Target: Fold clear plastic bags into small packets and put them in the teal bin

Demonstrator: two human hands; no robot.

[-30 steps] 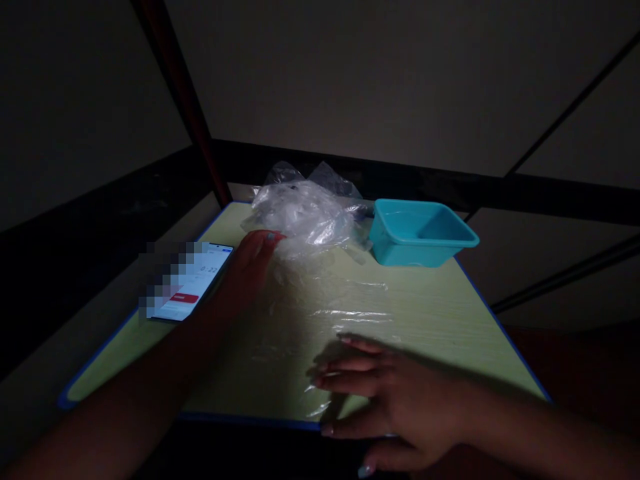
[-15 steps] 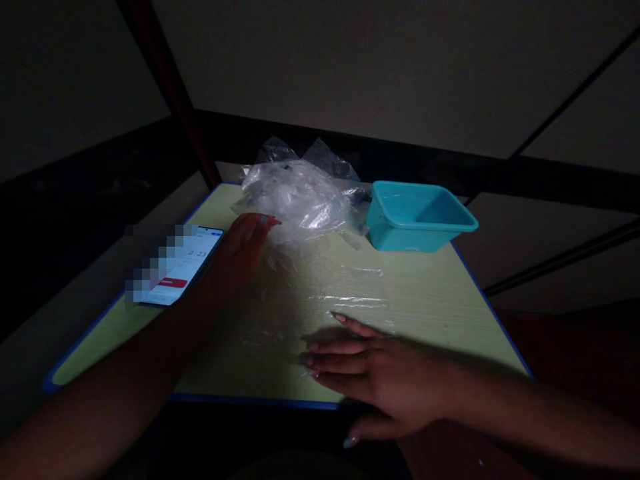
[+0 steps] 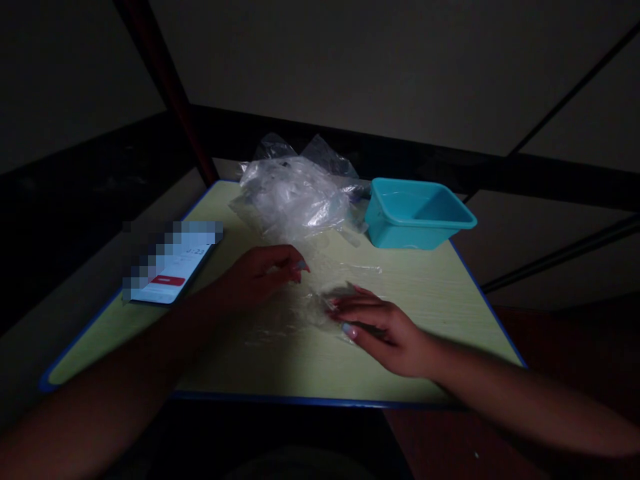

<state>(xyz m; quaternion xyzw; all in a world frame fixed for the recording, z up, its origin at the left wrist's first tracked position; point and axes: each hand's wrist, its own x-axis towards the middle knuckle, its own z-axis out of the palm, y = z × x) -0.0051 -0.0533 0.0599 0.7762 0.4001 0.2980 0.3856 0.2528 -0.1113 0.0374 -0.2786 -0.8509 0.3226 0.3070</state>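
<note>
A thin clear plastic bag [image 3: 360,272] lies flattened on the middle of the table, bunched up between my hands. My left hand [image 3: 270,270] is curled over its left side, thumb and fingertips closed on the film. On the right, my right hand [image 3: 393,333] gathers a crumpled fold of the same bag, its fingers bent and thumb drawn in. The bag's exact outline is hard to make out in the dim light. Just beyond my left hand rests a loose pile of clear plastic bags [image 3: 295,193].
A turquoise plastic bin [image 3: 407,233] stands at the table's back right. A phone with a lit screen [image 3: 173,273] lies at the left edge. The pale yellow table [image 3: 430,293] has a blue rim, with a wall [image 3: 400,73] behind it.
My left hand has come nearer and to the right, away from the pile. My right hand, spread flat before, has moved slightly forward and bent its fingers, wrinkling the bag.
</note>
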